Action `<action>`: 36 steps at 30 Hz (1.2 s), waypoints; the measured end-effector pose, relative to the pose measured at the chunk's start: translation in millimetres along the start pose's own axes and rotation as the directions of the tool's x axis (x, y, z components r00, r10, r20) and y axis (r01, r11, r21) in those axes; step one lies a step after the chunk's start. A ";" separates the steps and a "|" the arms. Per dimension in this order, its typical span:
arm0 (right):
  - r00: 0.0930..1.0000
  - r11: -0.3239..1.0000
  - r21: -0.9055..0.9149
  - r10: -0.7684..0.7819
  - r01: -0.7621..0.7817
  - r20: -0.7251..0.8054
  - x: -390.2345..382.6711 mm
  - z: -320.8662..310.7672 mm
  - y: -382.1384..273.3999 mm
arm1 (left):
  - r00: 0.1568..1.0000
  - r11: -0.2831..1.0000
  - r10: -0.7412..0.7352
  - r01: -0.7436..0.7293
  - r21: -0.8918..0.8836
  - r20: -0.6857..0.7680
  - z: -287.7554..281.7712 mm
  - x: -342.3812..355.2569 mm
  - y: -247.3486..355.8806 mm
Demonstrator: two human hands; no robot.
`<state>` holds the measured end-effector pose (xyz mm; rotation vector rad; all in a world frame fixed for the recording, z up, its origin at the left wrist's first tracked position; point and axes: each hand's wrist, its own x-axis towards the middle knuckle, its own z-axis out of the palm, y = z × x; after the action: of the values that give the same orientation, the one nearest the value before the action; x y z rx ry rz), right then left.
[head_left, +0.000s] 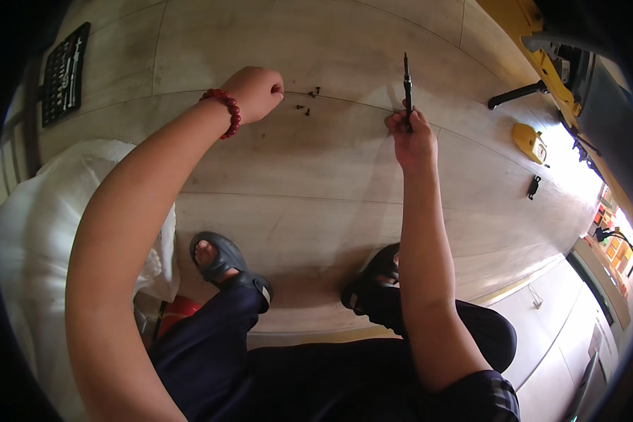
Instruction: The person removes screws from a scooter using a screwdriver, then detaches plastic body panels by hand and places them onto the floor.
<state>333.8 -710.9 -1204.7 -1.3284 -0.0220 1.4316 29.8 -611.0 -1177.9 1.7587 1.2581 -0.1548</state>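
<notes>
My right hand (413, 137) grips a dark screwdriver (407, 88) by its handle, the thin tip pointing up and away from me. My left hand (254, 93), with a red bead bracelet (231, 112) at its wrist, is closed with the fingers curled in; whatever they may hold is hidden. Several small black screws (307, 111) lie loose on the wood-look floor (295, 165), just to the right of my left hand. The screwdriver is well apart from them, in the air to their right.
At the far left lies a black tool case (65, 76) with bits in it. A white plastic bag (70, 190) bulges beside my left arm. To the right are a yellow device (529, 143), a small black part (534, 187) and yellow-and-black furniture with a black leg (517, 94). My sandals (221, 254) stand below.
</notes>
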 end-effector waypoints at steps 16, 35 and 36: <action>0.998 0.995 -0.097 0.020 -0.027 -0.066 6.2 2.6 -2.9 | 0.982 0.789 0.180 -0.176 0.589 0.052 18.5 14.0 33.6; 0.973 0.881 -0.473 0.119 -0.011 0.198 -85.3 -35.2 -199.6 | 0.982 0.860 0.130 -0.044 0.509 -0.134 23.0 1.0 36.6; 0.973 0.882 -0.472 0.124 -0.018 0.194 -87.2 -37.2 -202.9 | 0.982 0.849 0.105 -0.006 0.528 -0.158 21.6 -0.1 41.4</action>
<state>472.6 -718.5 -1029.1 -1.5605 -0.5004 1.6992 71.1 -628.5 -1164.8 2.3244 1.3801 -0.3390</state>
